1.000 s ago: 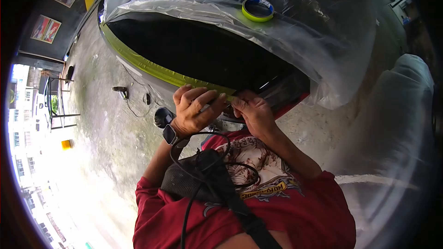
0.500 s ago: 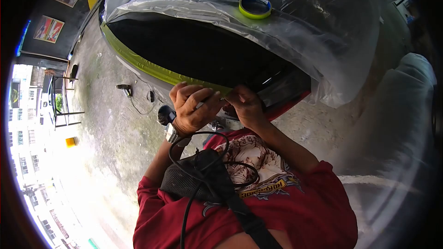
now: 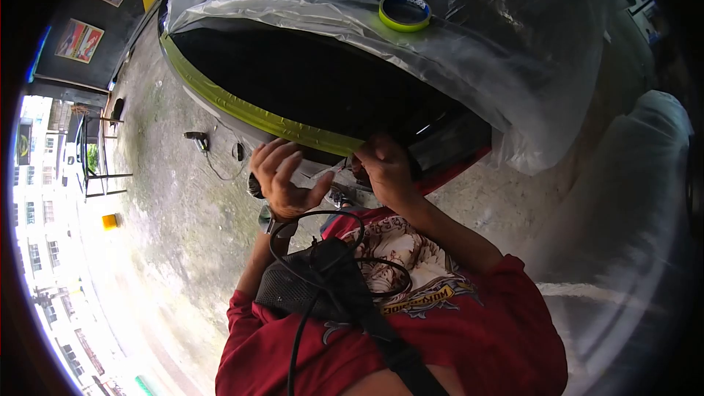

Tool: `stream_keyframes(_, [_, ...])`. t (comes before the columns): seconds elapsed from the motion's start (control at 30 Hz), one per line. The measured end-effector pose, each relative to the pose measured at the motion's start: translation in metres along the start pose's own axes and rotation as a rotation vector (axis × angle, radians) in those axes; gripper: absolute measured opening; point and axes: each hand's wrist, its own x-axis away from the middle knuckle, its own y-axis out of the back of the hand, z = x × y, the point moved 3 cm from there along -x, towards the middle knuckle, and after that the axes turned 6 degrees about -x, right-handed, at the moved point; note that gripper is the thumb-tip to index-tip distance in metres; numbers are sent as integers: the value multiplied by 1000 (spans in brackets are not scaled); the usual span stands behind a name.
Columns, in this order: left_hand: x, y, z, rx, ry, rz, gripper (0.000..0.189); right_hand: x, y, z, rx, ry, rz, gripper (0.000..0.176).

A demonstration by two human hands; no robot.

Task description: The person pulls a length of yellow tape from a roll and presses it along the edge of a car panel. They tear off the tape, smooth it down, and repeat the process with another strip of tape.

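A strip of yellow-green masking tape [image 3: 249, 112] runs along the curved edge of a dark, hollow car-body opening [image 3: 293, 81]. My right hand [image 3: 387, 174] is closed at the strip's near end, its thumb and fingers pinching the tape at the edge. My left hand [image 3: 281, 180] is just below the strip, apart from it, with fingers spread and nothing in them. On the plastic sheeting [image 3: 499, 37] above the opening lies a roll of masking tape [image 3: 403, 27], yellow-green with a blue core.
A corded power tool [image 3: 196, 139] lies on the concrete floor [image 3: 165, 198] to the left. Beyond it stand a metal frame [image 3: 110, 174] and a yellow object [image 3: 110, 221]. More plastic covers something [image 3: 638, 161] at the right. A black cable [image 3: 297, 323] loops over my chest.
My left hand has come off the taped edge, moving left and slightly down, and its fingers have spread. My right hand stays at the strip's end.
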Motion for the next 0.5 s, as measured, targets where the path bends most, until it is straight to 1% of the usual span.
stream_keyframes(0.07, [20, 11, 6, -53, 154, -67, 57, 9, -12, 10, -302, -14, 80, 6])
stream_keyframes(0.1, [29, 15, 7, -60, 205, -57, 54, 11, -13, 14, -297, -22, 86, 6])
stream_keyframes(0.13, [39, 19, 7, -68, 212, -62, 54, 13, -15, 18, -379, -75, 155, 9])
stream_keyframes(0.17, [49, 22, 9, -96, 280, -42, 55, 15, -16, 21, -460, -129, 225, 12])
stream_keyframes(0.2, [60, 24, 9, -124, 348, -21, 56, 16, -16, 23, -456, -139, 233, 12])
stream_keyframes(0.23, [69, 27, 7, -133, 405, -28, 52, 18, -17, 24, -463, -163, 236, 12])
stream_keyframes(0.27, [80, 29, 6, -141, 412, -35, 52, 18, -17, 24, -469, -187, 239, 12])
stream_keyframes(0.33, [104, 32, 7, -69, 566, -20, 47, 18, -16, 18, -438, -180, 241, 12])
stream_keyframes(0.4, [122, 38, 3, -118, 587, -12, 45, 16, -14, 13, -191, -26, 187, 10])
stream_keyframes(0.5, [156, 44, 1, -189, 693, 25, 46, 19, -16, 17, -219, -15, 159, 7])
